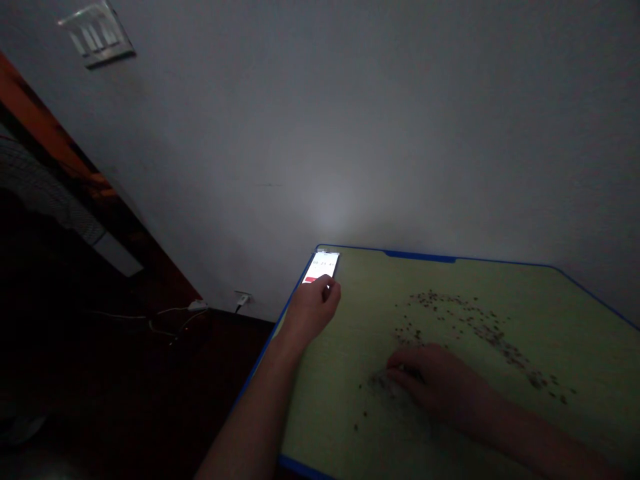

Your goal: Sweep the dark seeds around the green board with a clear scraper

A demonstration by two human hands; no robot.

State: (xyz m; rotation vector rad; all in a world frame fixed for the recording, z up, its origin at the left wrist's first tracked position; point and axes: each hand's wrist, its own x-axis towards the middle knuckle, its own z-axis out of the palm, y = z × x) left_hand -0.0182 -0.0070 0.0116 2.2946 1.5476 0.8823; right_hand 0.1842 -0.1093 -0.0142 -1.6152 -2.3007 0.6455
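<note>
A lit phone [321, 265] lies at the far left corner of the green tabletop, showing timer-like digits and a red button. My left hand [317, 303] is at its lower end with the fingers curled, covering part of the screen; whether it holds anything is hidden. Small dark grains [503, 343] are scattered in a curved band over the table. Lower and nearer, my right hand [430, 380] rests low over the table, thumb and fingertips drawn together. Beside those fingertips is a small cluster of grains [380, 381]. Anything pinched there is too small and dim to make out.
The green table [360, 293] has a blue edge and stands near a grey wall [450, 133]. A wall switch [100, 37] is at upper left. Left of the table, a plugged-in charger [243, 300] and white cables [165, 320] show near the dark floor. The room is dim.
</note>
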